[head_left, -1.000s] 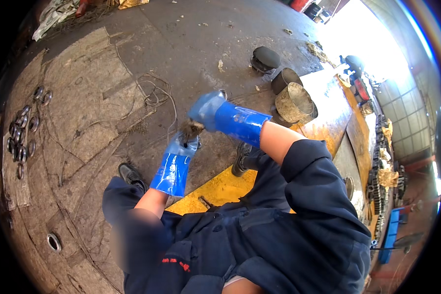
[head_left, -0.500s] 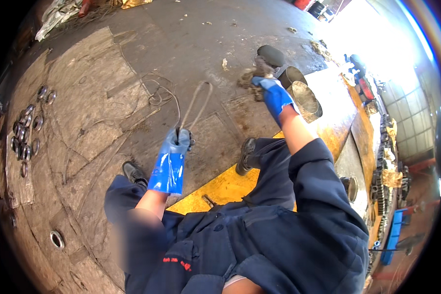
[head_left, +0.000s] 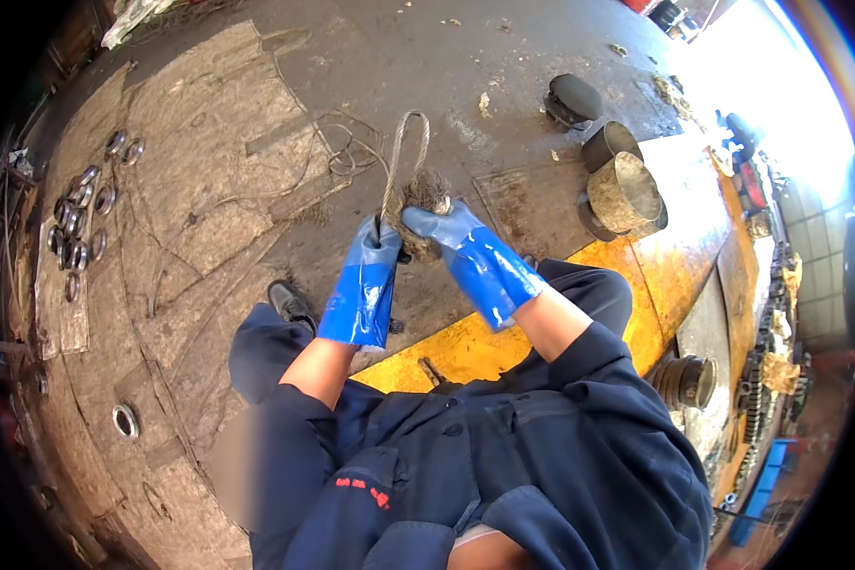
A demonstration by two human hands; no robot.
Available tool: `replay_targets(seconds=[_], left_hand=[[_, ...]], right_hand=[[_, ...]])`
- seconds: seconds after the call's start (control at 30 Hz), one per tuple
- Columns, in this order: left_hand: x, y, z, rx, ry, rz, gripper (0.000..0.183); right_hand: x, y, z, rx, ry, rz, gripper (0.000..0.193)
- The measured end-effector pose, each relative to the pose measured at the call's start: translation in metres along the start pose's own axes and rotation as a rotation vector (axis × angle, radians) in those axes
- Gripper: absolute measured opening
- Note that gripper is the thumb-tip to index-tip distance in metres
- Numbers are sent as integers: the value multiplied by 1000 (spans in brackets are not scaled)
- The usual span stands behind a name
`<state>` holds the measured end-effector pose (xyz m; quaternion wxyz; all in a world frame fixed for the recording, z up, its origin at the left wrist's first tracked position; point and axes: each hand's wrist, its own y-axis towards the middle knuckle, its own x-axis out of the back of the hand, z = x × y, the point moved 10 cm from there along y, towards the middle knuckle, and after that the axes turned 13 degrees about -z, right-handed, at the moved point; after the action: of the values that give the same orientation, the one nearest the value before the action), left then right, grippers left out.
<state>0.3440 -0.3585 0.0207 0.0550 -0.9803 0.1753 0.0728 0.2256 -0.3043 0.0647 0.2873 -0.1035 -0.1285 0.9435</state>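
Note:
Both my hands wear long blue rubber gloves and come together in front of me. My left hand [head_left: 366,264] is closed around a wire rope [head_left: 389,171], whose bent loop stands up above the fist. Pressed close beside it, my right hand [head_left: 461,252] grips a shaggy grey-brown wad of fibres [head_left: 429,190], which sits against the rope's lower part. The glove fingers hide how far the wad wraps the rope. Whether the wad is rag or loose yarn I cannot tell.
Several metal rings [head_left: 76,228] lie on worn sheeting at the left, with one ring [head_left: 124,421] nearer me. At the right stand open metal cylinders [head_left: 624,193] and a black rounded object [head_left: 575,98]. A yellow plate [head_left: 484,344] lies by my feet; thin wire [head_left: 347,147] trails across the floor.
My right hand has moved left and nearer me, bringing the fibre wad from beside the cylinders to the wire rope. My left hand keeps hold of the rope. The view has shifted slightly.

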Motion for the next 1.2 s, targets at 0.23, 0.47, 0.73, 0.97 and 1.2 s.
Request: replay_targets(seconds=[0.23, 0.47, 0.73, 0.97, 1.2], left_hand=[[16, 0, -23, 127, 64, -68, 37], [9, 19, 40, 381, -108, -1, 36], [-27, -19, 68, 425, -14, 215, 35], [-59, -52, 69, 362, 61, 234, 33], [-36, -72, 48, 337, 25, 210, 33]], right_hand=[[87, -57, 95, 130, 13, -82, 52], [355, -167, 110, 365, -34, -670, 58], [517, -330, -22, -218, -1125, -1085, 65], [620, -371, -45, 58, -1063, -1440, 64], [369, -176, 97, 495, -286, -716, 33]])
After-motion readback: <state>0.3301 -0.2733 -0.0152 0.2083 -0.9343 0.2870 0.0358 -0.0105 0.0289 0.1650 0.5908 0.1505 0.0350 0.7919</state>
